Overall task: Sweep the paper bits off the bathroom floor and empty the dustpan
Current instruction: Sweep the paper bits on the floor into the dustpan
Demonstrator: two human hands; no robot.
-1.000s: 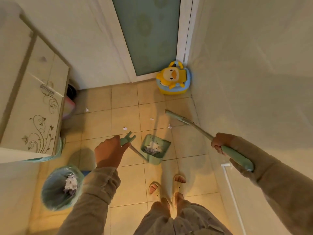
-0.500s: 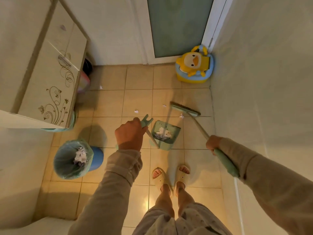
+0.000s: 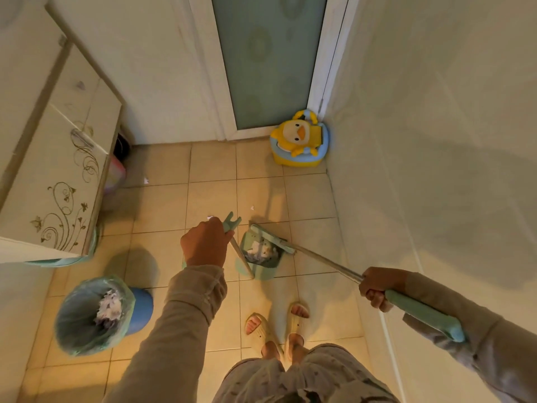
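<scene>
1. Near left: the lined bin (image 3: 68, 330) already holds crumpled paper, well apart from the dustpan (image 3: 261, 271).
2. Middle: the left hand (image 3: 205, 244) has its grip closed round the dustpan's handle; the right hand (image 3: 377, 286) has its grip closed round the broom (image 3: 325, 261).
3. The broom head (image 3: 271, 238) lies across the dustpan's mouth, over a heap of paper bits (image 3: 260, 249).
4. Beyond: 3 loose bits (image 3: 252, 207) lie on the floor (image 3: 212, 167); sweeping seems largely done, emptying not yet.

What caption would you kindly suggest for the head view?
Left hand grips the dustpan handle; right hand holds the broom at its mouth.
</scene>
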